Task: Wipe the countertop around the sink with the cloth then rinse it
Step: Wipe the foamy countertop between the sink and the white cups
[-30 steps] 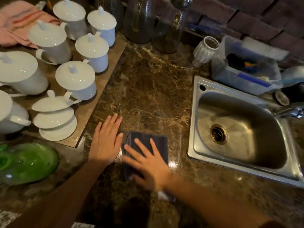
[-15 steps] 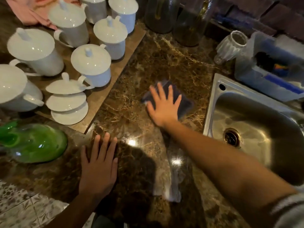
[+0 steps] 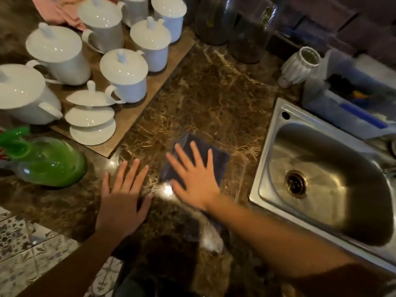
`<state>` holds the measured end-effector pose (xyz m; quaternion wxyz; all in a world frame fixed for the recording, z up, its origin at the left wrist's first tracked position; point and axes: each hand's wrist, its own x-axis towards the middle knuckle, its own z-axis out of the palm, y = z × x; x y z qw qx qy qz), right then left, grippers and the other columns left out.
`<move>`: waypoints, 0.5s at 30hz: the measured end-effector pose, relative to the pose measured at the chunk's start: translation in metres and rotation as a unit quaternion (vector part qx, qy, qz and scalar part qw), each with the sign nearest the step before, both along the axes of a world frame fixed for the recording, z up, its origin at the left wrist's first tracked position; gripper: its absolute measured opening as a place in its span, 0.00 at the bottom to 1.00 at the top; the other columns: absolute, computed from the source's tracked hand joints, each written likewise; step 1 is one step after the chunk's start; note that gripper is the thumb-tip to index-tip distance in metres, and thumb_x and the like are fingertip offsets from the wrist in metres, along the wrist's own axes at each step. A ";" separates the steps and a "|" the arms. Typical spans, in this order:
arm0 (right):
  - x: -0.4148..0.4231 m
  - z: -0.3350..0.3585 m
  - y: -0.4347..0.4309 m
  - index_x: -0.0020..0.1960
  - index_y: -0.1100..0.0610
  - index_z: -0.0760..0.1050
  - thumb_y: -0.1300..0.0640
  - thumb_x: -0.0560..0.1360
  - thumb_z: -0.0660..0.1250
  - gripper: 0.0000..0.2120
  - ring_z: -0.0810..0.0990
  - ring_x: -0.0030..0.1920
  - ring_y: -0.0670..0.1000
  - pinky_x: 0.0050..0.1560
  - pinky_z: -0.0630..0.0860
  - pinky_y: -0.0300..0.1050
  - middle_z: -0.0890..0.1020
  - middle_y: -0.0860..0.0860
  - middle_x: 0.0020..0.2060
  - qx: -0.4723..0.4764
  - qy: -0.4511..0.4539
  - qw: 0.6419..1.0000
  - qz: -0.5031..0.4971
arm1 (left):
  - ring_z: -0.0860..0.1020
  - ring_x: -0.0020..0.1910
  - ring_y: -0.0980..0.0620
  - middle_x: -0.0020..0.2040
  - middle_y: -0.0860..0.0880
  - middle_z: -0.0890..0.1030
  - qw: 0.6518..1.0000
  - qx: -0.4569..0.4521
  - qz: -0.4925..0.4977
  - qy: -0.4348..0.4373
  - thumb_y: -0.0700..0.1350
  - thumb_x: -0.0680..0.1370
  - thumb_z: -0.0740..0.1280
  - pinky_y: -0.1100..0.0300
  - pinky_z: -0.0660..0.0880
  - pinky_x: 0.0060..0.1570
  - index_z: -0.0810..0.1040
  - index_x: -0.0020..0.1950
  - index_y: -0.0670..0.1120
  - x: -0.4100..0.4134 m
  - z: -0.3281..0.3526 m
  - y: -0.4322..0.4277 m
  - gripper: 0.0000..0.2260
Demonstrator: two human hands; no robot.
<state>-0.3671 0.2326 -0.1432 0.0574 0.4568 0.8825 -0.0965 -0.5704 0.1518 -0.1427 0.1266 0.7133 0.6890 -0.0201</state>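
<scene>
A folded dark blue cloth [image 3: 218, 160] lies flat on the brown marble countertop [image 3: 214, 99], just left of the steel sink [image 3: 267, 159]. My right hand [image 3: 192, 174] presses on the cloth with straight, spread fingers and covers most of it. My left hand [image 3: 122, 200] rests flat on the bare countertop beside it, near the front edge, fingers straight.
A wooden board [image 3: 137, 118] with several white lidded cups and pots stands at the back left. A green glass vessel [image 3: 49, 161] sits at the left edge. Dark glass jars [image 3: 246, 33], a white ribbed holder [image 3: 300, 65] and a plastic tub [image 3: 342, 108] line the back.
My right hand has slid the cloth back toward me from the far side of the countertop. My left hand has stayed flat near the front edge.
</scene>
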 end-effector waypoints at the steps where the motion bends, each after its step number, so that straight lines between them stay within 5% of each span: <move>1: 0.010 0.000 -0.016 0.79 0.45 0.46 0.37 0.79 0.50 0.32 0.38 0.77 0.61 0.69 0.41 0.74 0.46 0.48 0.79 0.002 -0.009 0.999 0.032 | 0.59 0.76 0.42 0.77 0.45 0.61 1.000 -0.007 -0.001 0.001 0.62 0.79 0.44 0.37 0.53 0.71 0.61 0.77 0.49 0.001 0.002 0.001 0.30; 7: 0.086 0.004 0.027 0.78 0.42 0.48 0.38 0.77 0.53 0.32 0.42 0.78 0.59 0.70 0.45 0.73 0.48 0.46 0.79 0.013 -0.034 0.979 0.200 | 0.58 0.76 0.41 0.78 0.44 0.60 1.000 0.005 -0.010 0.005 0.59 0.80 0.47 0.36 0.53 0.71 0.62 0.77 0.51 0.001 -0.001 -0.001 0.27; 12: 0.112 -0.001 0.153 0.77 0.41 0.53 0.39 0.77 0.49 0.29 0.46 0.78 0.56 0.70 0.48 0.73 0.52 0.45 0.78 0.027 -0.010 0.999 -0.041 | 0.55 0.78 0.42 0.78 0.45 0.59 1.000 0.019 -0.007 0.006 0.56 0.79 0.50 0.36 0.52 0.71 0.60 0.77 0.52 0.000 -0.006 -0.001 0.27; 15: 0.111 -0.001 0.197 0.77 0.40 0.51 0.39 0.80 0.48 0.26 0.43 0.78 0.54 0.72 0.42 0.70 0.49 0.43 0.79 0.017 0.010 0.971 -0.238 | 0.53 0.78 0.43 0.78 0.47 0.58 1.000 0.021 0.000 0.004 0.56 0.79 0.50 0.36 0.52 0.71 0.59 0.78 0.53 0.000 -0.008 0.000 0.26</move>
